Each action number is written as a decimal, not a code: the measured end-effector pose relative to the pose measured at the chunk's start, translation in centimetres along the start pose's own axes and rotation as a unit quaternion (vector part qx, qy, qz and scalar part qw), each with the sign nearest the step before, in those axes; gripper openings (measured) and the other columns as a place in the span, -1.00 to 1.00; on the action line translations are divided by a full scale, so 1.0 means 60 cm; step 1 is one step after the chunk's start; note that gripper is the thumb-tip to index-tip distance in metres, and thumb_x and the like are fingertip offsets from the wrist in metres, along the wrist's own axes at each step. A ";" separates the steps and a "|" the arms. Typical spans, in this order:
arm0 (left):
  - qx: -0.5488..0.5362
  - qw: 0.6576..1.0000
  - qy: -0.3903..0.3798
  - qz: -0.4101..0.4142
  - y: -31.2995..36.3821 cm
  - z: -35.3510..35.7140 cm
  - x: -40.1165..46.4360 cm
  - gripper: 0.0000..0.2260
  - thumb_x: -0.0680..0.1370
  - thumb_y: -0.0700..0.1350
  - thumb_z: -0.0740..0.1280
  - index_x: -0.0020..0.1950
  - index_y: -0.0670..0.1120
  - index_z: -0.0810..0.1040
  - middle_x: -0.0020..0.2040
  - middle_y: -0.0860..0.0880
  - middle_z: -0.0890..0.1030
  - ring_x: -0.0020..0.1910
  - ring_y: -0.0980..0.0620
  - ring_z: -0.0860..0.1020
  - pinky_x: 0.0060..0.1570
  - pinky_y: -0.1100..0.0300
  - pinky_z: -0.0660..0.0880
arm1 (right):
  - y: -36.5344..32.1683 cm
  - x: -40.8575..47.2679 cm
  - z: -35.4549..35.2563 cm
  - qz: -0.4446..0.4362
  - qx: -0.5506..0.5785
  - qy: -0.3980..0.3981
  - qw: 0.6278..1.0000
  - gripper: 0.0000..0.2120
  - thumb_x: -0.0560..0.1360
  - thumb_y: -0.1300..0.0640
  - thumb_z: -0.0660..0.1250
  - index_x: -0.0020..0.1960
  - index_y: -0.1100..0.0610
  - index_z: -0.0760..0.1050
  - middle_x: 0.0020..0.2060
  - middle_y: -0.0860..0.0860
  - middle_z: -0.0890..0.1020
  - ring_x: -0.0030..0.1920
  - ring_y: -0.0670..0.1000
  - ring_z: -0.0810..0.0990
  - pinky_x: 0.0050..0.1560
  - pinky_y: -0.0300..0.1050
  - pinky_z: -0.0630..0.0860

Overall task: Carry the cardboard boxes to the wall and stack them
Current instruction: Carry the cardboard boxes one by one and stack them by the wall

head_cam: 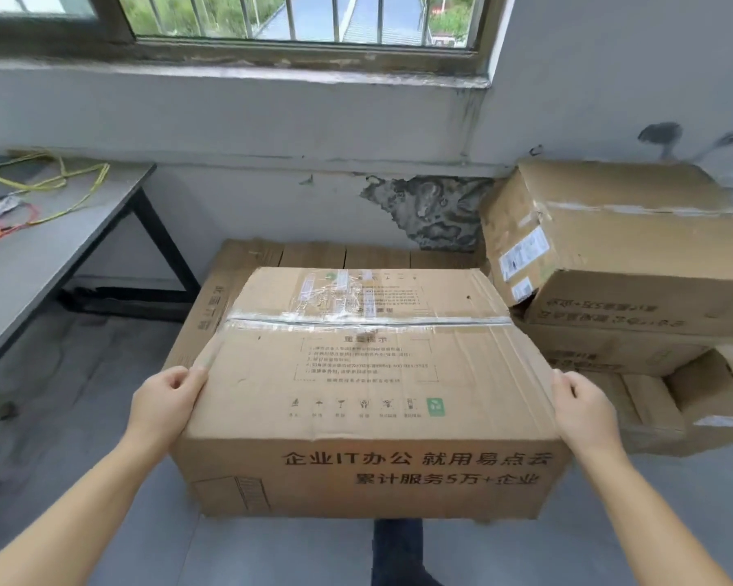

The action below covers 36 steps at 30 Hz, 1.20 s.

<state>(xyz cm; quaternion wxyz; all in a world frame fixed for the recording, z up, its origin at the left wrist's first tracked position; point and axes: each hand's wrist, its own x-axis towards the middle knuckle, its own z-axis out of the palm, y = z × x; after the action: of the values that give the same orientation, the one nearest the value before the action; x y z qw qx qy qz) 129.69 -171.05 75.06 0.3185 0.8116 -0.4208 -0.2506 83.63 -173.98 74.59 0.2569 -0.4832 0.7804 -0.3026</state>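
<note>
Grip, left hand [168, 401]: clamped on the left upper edge of the taped cardboard box [365, 374], thumb on top, fingers wrapped down the side.
Grip, right hand [585, 410]: clamped on the right upper edge of the same box, thumb on top, fingers out of sight behind the side wall.
Box position: held between both hands, level, printed side facing back toward the carrier, far end over a flat lower box [314, 253] that lies against the wall [271, 133] under the window [305, 19].
Contact below: cannot tell whether the carried box already rests on the lower box or hangs just above it; near end seems unsupported, with floor [81, 395] and a dark trouser leg [398, 551] visible beneath.
Stack nearby: leaning pile of boxes [618, 264] at the right, top one tilted, just beside the carried box.
Desk [51, 247]: at the left, with yellow cables [60, 184] on it, apart from the box.
Step in hand: likely the set-down, at the end of the carry.
Next move calls for: pushing forward toward the wall, squaring edges with the lower box, lowering evenly on both sides, keeping clear of the tilted pile, freeing fingers only once weight is settled.
</note>
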 end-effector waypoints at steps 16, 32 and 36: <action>0.021 1.000 0.022 -0.001 0.162 0.283 0.410 -0.59 0.60 -0.12 0.25 -0.42 -0.16 0.24 -0.46 -0.10 0.30 -0.40 -0.05 0.26 -0.37 0.10 0.11 | -0.059 0.483 0.189 0.006 -0.166 0.008 0.986 -0.68 0.63 0.14 0.05 -0.29 0.16 0.29 -0.38 0.07 0.42 -0.34 0.13 0.40 -0.37 -0.06 0.22; -0.028 0.988 -0.113 -0.101 0.065 0.467 0.509 -0.67 0.67 -0.07 0.05 0.39 -0.12 0.37 0.34 -0.09 0.44 0.16 0.05 0.38 -0.02 0.22 0.33 | 0.060 0.484 0.332 0.063 -0.310 -0.082 0.945 -0.44 0.58 0.27 0.12 0.54 0.22 0.05 0.23 0.24 0.37 0.25 0.21 0.32 0.03 0.05 0.40; -0.070 0.982 -0.145 -0.095 0.079 0.489 0.509 -0.68 0.67 -0.09 0.07 0.41 -0.07 0.35 0.24 0.01 0.46 0.18 0.05 0.40 0.02 0.20 0.35 | 0.064 0.480 0.311 0.101 -0.319 -0.075 0.939 -0.43 0.57 0.27 0.15 0.54 0.24 0.07 0.30 0.27 0.31 0.29 0.25 0.26 0.12 0.10 0.39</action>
<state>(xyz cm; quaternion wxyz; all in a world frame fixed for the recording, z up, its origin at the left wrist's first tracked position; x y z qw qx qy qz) 123.31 -207.86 54.59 0.2854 0.7786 -0.3647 -0.4235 82.71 -203.02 55.94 0.1768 -0.4797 0.8590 0.0270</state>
